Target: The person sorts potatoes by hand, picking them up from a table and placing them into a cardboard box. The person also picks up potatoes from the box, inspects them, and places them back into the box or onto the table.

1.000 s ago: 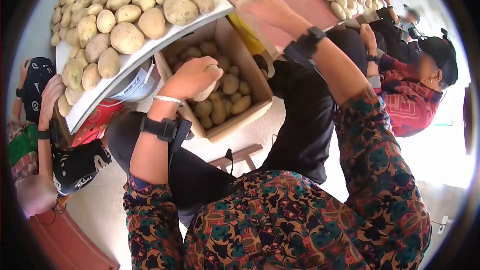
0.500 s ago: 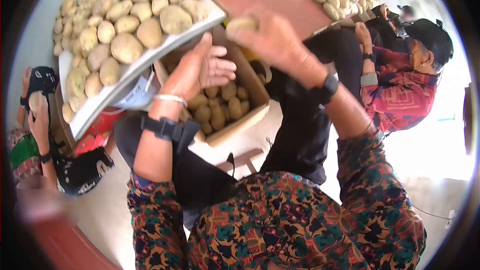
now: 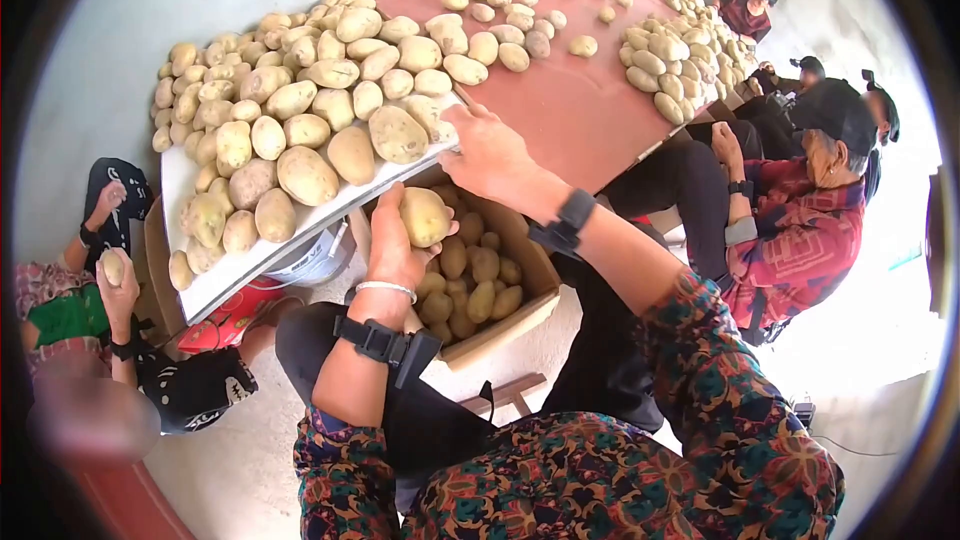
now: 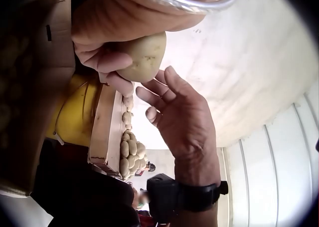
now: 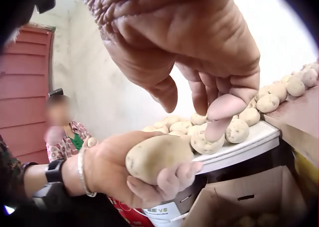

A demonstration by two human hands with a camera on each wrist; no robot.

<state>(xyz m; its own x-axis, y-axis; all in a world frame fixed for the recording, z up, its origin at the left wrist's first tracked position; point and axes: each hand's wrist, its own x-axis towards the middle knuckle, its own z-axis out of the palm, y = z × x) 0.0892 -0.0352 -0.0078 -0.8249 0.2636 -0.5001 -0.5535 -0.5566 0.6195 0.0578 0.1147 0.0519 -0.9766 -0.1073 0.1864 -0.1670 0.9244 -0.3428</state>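
The left hand [image 3: 393,245] holds a potato [image 3: 425,217]. Its fingers bend around it, and the potato is up above the box [image 3: 508,332]. It is a smooth, light brown potato, and it touches only that hand. The right hand [image 3: 495,160] is near the far side of the box, higher than its rim. Its thumb and fingers are apart and a bit bent, with nothing between them. It is just beside the potato, and I cannot tell if it touches the board.

More potatoes [image 3: 485,265] lie inside the box. The white board [image 3: 225,275] is above the box and to its left, with a big heap [image 3: 305,130] of potatoes on top. A bucket [image 3: 320,260] is just left of the box, under the board. A red table [image 3: 570,110] is past the far side of the box. Another heap [image 3: 675,60] sits on the table, far to the right of the box.

The left arm has a shiny bangle [image 3: 388,288] and a black strap [image 3: 375,338]. One person in a red top [image 3: 800,230] sits to the right of the box. Well to the left of the box, someone else's hand [image 3: 119,292] holds a small potato [image 3: 113,265].
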